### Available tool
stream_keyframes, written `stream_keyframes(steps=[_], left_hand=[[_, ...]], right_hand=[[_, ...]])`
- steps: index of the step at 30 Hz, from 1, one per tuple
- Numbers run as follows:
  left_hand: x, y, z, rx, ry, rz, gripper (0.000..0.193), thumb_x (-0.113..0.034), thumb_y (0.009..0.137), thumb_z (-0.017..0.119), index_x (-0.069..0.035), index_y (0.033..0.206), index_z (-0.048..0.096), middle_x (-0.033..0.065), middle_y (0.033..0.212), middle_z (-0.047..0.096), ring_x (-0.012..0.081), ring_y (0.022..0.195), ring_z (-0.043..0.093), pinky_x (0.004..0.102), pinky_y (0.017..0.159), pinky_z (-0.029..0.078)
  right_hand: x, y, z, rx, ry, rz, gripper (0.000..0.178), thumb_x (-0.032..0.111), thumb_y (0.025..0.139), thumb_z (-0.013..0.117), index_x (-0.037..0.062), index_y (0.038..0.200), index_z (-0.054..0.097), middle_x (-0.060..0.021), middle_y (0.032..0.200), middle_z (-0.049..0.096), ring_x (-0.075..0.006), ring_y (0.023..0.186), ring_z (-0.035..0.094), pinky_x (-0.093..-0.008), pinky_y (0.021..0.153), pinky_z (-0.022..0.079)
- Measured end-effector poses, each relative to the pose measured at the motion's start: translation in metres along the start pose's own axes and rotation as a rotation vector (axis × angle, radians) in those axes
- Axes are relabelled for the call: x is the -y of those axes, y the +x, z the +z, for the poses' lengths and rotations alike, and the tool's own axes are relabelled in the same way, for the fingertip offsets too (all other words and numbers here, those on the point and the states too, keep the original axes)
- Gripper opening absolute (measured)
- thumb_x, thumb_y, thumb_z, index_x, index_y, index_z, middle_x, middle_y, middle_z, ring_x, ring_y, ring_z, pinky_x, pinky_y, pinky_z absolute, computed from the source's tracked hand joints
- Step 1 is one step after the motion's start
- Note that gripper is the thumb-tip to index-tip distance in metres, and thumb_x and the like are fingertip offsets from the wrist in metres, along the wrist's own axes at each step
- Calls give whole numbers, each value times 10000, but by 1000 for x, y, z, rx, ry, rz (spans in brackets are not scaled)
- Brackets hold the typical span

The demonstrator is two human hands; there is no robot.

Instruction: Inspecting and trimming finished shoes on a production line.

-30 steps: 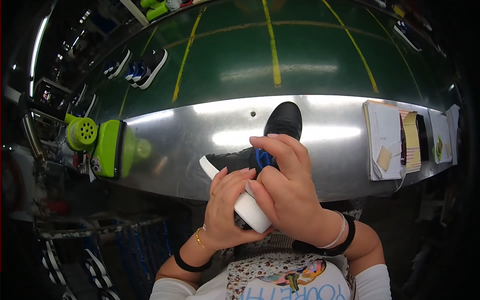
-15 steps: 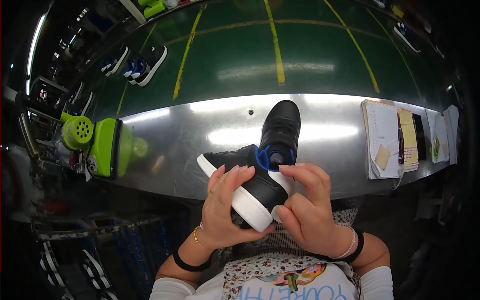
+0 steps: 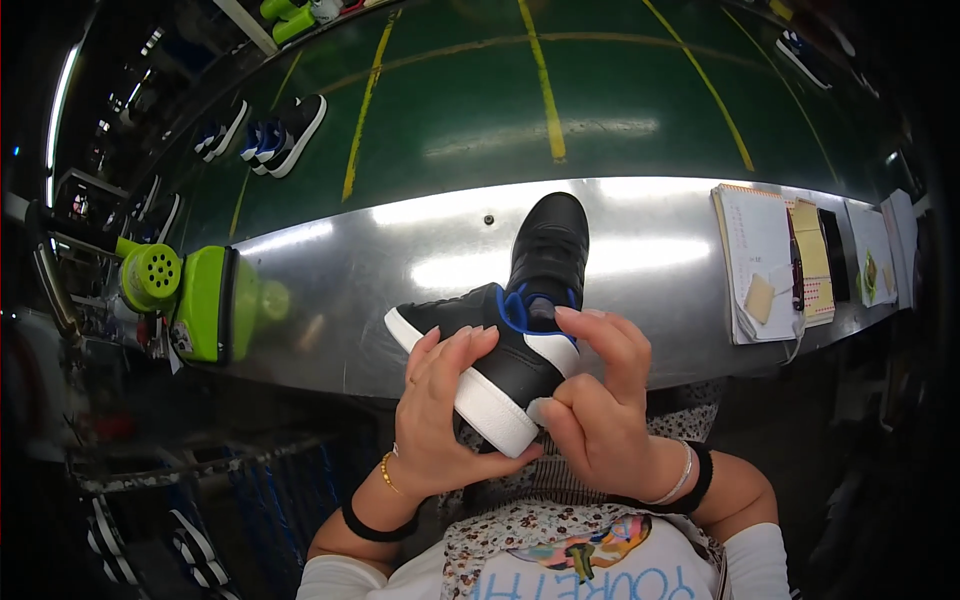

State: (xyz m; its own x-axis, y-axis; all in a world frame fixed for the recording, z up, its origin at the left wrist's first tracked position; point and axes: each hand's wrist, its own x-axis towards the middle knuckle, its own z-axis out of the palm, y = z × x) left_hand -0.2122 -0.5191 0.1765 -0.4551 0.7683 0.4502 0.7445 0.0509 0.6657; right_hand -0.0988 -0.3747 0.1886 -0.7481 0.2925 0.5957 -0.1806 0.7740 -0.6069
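- Green machine (image 3: pixel 205 303) with a round perforated cap sits at the far left of the steel desk (image 3: pixel 350 290), beside its left edge.
- Shoes (image 3: pixel 280 135), dark with white soles and blue trim, lie well behind it on the green belt (image 3: pixel 600 90) marked with yellow lines.
- Left hand (image 3: pixel 440 420) cups a black shoe with a white sole (image 3: pixel 480 360) from the left side; its fingers (image 3: pixel 455 350) are curled over the upper and the thumb presses under the heel end of the sole, so the hand is closed around the shoe.
- That shoe is held up over the near edge of the desk, in front of the person's chest, lying on its side with the sole toward the left hand.
- A second black shoe (image 3: pixel 548 245) rests upright on the desk just behind, toe pointing away, its blue-lined collar touching the held one.
- Right hand (image 3: pixel 600 410) pinches the held shoe's heel, fingers (image 3: pixel 600 335) bent over the collar rim, thumb on the white heel patch.
- Notebooks and paper pads (image 3: pixel 770 260) lie on the desk at the far right.
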Motion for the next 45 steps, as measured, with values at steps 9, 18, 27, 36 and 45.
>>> stream_keyframes(steps=[9,18,27,36,45], left_hand=[[1,0,-7,7,-22,-5,1089,-321,464,886,11,1335,323,142,1213,555,272,1119,542,506,1023,280],[3,-4,-14,-4,-7,-6,1076,-311,451,890,6,1325,348,137,1207,561,275,1107,551,495,1015,299],[9,-6,-21,17,-23,-14,1071,-290,442,889,12,1319,356,142,1205,563,274,1117,546,493,1018,304],[8,-4,-21,16,-13,12,1045,-301,461,881,14,1312,363,141,1214,558,270,1116,545,488,1018,305],[8,-6,-27,7,-14,19,1045,-288,464,882,7,1321,360,135,1212,558,271,1112,545,494,1016,309]], right_hand=[[2,-24,5,18,5,35,162,65,703,666,19,698,511,-197,1266,459,-349,1137,406,-465,945,332],[6,-9,16,-49,16,-13,179,66,682,663,23,674,490,-175,1265,476,-335,1133,410,-464,934,346],[16,21,29,-99,-67,-117,152,62,674,644,33,648,498,-149,1246,501,-304,1123,433,-468,927,350],[19,35,35,-140,-68,-156,164,68,647,653,8,668,502,-156,1235,508,-297,1105,460,-461,919,362],[22,23,31,-123,-35,-148,153,50,679,637,6,683,491,-162,1237,505,-302,1117,450,-476,927,351]])
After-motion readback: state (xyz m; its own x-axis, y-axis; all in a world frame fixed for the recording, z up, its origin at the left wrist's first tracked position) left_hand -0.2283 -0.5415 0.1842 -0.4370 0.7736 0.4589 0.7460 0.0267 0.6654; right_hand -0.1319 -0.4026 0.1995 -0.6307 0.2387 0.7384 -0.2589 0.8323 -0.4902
